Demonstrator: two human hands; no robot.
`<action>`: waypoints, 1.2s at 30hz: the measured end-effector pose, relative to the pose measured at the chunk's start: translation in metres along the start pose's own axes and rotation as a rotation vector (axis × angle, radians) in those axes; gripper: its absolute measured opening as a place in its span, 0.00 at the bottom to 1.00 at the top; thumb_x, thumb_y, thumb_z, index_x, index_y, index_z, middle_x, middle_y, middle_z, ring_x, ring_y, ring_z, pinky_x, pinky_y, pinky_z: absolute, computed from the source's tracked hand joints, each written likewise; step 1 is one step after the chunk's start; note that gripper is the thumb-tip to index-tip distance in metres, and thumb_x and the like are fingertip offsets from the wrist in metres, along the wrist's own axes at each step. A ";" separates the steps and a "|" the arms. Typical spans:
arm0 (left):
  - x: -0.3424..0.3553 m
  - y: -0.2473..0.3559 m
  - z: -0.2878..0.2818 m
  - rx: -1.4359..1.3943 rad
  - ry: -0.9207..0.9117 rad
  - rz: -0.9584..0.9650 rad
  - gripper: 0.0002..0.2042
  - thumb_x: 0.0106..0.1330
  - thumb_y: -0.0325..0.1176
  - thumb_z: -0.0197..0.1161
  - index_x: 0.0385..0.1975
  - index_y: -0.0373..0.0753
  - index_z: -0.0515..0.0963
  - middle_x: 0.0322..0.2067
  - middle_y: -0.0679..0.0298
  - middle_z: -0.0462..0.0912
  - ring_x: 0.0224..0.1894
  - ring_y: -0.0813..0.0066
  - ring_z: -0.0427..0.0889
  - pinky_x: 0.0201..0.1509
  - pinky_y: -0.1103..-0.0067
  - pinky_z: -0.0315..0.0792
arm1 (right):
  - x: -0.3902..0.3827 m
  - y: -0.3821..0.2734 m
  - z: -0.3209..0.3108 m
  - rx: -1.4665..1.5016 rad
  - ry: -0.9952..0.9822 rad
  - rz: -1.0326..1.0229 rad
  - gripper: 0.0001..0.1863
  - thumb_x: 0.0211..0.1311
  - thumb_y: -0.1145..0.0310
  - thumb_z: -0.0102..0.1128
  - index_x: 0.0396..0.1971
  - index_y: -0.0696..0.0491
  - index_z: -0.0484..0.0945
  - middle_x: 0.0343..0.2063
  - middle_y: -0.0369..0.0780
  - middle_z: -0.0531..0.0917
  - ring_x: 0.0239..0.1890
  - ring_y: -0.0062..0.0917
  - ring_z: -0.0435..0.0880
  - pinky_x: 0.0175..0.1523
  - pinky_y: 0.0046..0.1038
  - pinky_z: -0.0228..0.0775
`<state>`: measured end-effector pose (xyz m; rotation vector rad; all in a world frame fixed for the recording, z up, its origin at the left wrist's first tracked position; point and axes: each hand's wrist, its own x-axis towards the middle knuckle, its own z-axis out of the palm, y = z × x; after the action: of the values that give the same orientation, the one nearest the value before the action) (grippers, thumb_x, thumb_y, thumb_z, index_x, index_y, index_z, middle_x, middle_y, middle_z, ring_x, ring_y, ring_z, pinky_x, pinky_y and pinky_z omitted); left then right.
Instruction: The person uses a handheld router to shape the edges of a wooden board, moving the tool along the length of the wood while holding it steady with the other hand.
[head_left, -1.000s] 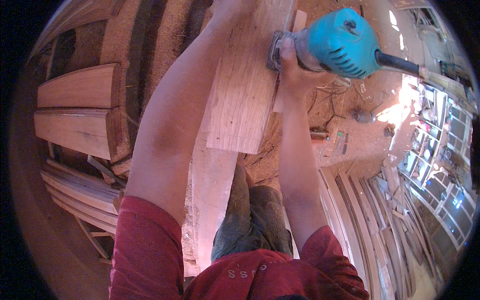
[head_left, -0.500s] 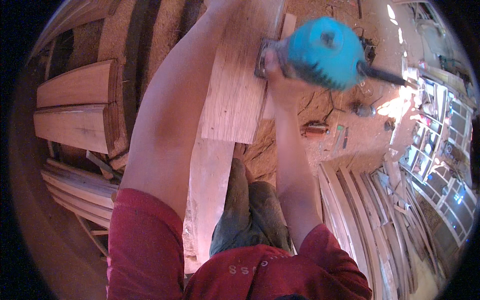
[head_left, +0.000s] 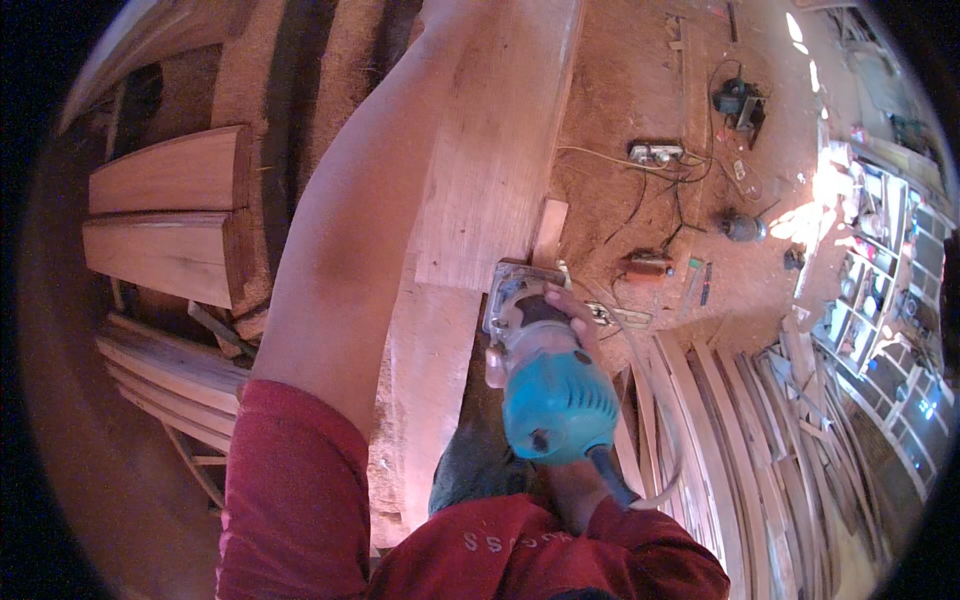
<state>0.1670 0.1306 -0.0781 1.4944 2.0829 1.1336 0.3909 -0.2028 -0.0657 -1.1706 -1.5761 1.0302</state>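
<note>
My right hand (head_left: pixel 577 318) is wrapped round a teal trim router (head_left: pixel 560 405), fingers showing on both sides of its body. The router is tilted, with its motor end and dark cord toward me. Its squarish base (head_left: pixel 510 285) is at the near right corner of a long wooden board (head_left: pixel 490 160); whether it touches the board I cannot tell. Along the board's left side stretches my left forearm (head_left: pixel 345 220), and the left hand lies beyond the upper edge. A small wood strip (head_left: pixel 549 232) juts out at the board's right side. Beneath the board is a paler plank (head_left: pixel 430 370).
Stacked planks (head_left: pixel 165 215) stand at left. Long curved strips (head_left: pixel 720 450) lie at lower right. On the dusty floor at right are a power strip (head_left: pixel 657 153) with tangled cords, another power tool (head_left: pixel 738 98), a grey tool (head_left: pixel 742 228) and an orange-red object (head_left: pixel 648 266).
My right hand has drawn the router back toward me along the board's right edge, and its motor end has swung from pointing right to pointing at me. The left arm stays nearly still.
</note>
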 end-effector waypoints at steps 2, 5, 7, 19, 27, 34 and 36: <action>-0.001 0.002 -0.002 0.003 0.003 0.003 0.23 0.74 0.46 0.46 0.59 0.37 0.76 0.53 0.40 0.80 0.59 0.43 0.76 0.65 0.57 0.68 | 0.001 0.002 0.002 0.015 -0.020 0.003 0.31 0.58 0.54 0.66 0.56 0.55 0.69 0.53 0.45 0.77 0.55 0.35 0.78 0.61 0.40 0.71; -0.003 0.008 -0.008 0.020 -0.036 0.008 0.23 0.74 0.45 0.46 0.60 0.38 0.75 0.50 0.38 0.80 0.57 0.41 0.77 0.62 0.55 0.69 | 0.012 0.009 0.005 0.045 -0.031 0.006 0.30 0.60 0.53 0.64 0.56 0.54 0.70 0.53 0.44 0.78 0.56 0.35 0.77 0.62 0.41 0.71; -0.002 0.013 -0.012 0.032 -0.063 -0.013 0.23 0.74 0.45 0.46 0.60 0.39 0.75 0.48 0.36 0.80 0.54 0.39 0.78 0.60 0.54 0.70 | 0.026 0.016 0.008 0.076 -0.028 0.015 0.29 0.61 0.53 0.62 0.56 0.54 0.70 0.53 0.44 0.78 0.56 0.35 0.77 0.62 0.42 0.71; -0.007 0.011 -0.008 0.154 -0.071 -0.112 0.28 0.75 0.53 0.45 0.66 0.41 0.71 0.61 0.47 0.76 0.64 0.48 0.73 0.67 0.61 0.68 | 0.167 0.080 0.031 0.757 0.041 0.161 0.24 0.65 0.51 0.58 0.55 0.50 0.73 0.52 0.41 0.80 0.58 0.36 0.76 0.64 0.42 0.68; -0.005 0.016 -0.012 0.109 -0.052 -0.102 0.28 0.75 0.54 0.44 0.64 0.41 0.74 0.61 0.49 0.75 0.63 0.48 0.74 0.66 0.60 0.68 | 0.230 0.058 0.024 -0.181 0.221 -0.216 0.25 0.54 0.56 0.73 0.51 0.49 0.77 0.45 0.35 0.82 0.50 0.30 0.79 0.60 0.35 0.69; -0.004 0.019 -0.012 0.118 -0.051 -0.112 0.27 0.76 0.52 0.45 0.61 0.37 0.75 0.63 0.49 0.74 0.65 0.50 0.73 0.67 0.62 0.68 | 0.251 0.070 0.024 0.177 0.132 0.081 0.25 0.54 0.63 0.74 0.51 0.51 0.75 0.43 0.33 0.82 0.48 0.23 0.78 0.57 0.30 0.71; -0.003 0.018 -0.012 0.122 -0.044 -0.101 0.27 0.76 0.52 0.46 0.61 0.37 0.75 0.63 0.49 0.74 0.65 0.50 0.73 0.67 0.63 0.68 | 0.259 0.069 0.024 0.307 0.117 0.096 0.24 0.54 0.64 0.74 0.50 0.51 0.76 0.42 0.33 0.82 0.46 0.23 0.79 0.56 0.30 0.72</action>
<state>0.1713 0.1247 -0.0576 1.4360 2.2053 0.9435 0.3429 0.0605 -0.0920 -1.0800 -1.2303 1.1962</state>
